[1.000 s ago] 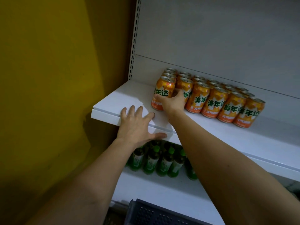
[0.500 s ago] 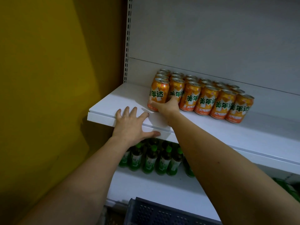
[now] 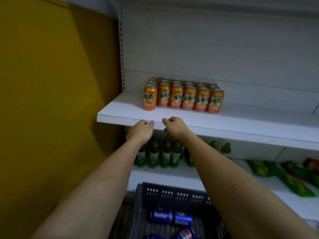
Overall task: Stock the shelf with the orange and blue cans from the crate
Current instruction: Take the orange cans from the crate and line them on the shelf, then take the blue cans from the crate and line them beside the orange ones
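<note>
Six orange cans (image 3: 183,99) front the shelf (image 3: 124,111); left hand (image 3: 140,129) and right hand (image 3: 174,125) loosely curled, empty; three blue Pepsi cans (image 3: 170,218) visible in crate (image 3: 172,194) below

Both bare forearms reached forward and up, nearly parallel. The left hand (image 3: 140,129) and right hand (image 3: 174,125) hung close together, apart, backs toward the camera, fingers loosely curled, each grip empty and slack.

Shop: white retail shelf (image 3: 172,118) with orange cans (image 3: 183,98), green bottles (image 3: 155,156), snack packets (image 3: 293,180), stock crate (image 3: 172,194).
</note>
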Motion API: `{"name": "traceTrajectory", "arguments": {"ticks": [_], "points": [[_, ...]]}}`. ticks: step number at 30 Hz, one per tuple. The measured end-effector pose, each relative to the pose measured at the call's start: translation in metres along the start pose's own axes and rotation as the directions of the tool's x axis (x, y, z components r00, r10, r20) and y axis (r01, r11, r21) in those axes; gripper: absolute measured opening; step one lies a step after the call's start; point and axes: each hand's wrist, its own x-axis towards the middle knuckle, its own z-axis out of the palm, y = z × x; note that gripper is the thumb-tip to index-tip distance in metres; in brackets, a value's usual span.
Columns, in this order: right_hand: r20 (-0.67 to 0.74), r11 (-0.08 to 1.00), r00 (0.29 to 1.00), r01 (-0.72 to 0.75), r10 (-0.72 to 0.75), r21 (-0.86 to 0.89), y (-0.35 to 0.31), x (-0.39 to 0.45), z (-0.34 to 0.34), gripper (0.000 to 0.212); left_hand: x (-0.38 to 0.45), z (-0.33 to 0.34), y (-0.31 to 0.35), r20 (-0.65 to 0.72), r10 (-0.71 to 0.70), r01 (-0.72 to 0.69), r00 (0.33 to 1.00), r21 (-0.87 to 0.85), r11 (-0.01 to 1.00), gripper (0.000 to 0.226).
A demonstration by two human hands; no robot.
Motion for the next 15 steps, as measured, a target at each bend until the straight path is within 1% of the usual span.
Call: {"name": "traceTrajectory", "arguments": {"ticks": [1, 3, 6, 11, 14, 15], "points": [[0.019, 0.998, 1.000, 0.016, -0.015, -0.057, 0.005, -0.015, -0.003, 0.040, -0.012, 0.002, 0.002, 0.048, -0.032, 0.037, 0.998, -0.108, 0.993, 0.050], [0.045, 0.986, 0.999, 0.036, -0.029, -0.163, 0.016, -0.042, -0.005, 0.040, -0.034, 0.008, 0.002, 0.098, -0.065, 0.088, 0.993, -0.253, 0.963, 0.058], [0.081, 0.965, 0.996, 0.047, -0.027, -0.258, 0.042, -0.077, 0.002, 0.033, -0.063, 0.027, -0.005, 0.185, -0.075, 0.140, 0.980, -0.370, 0.918, 0.065], [0.129, 0.954, 0.989, -0.024, 0.066, -0.300, 0.095, -0.125, 0.022, 0.035, -0.105, 0.081, -0.035, 0.324, -0.048, 0.167, 0.945, -0.351, 0.922, 0.065], [0.120, 0.946, 0.981, -0.111, 0.154, -0.305, 0.136, -0.147, 0.034, 0.037, -0.119, 0.119, -0.062, 0.409, -0.081, 0.226, 0.909, -0.321, 0.919, 0.059], [0.117, 0.943, 0.975, -0.144, 0.186, -0.299, 0.150, -0.155, 0.038, 0.037, -0.125, 0.130, -0.071, 0.441, -0.090, 0.242, 0.893, -0.302, 0.922, 0.061]]}}
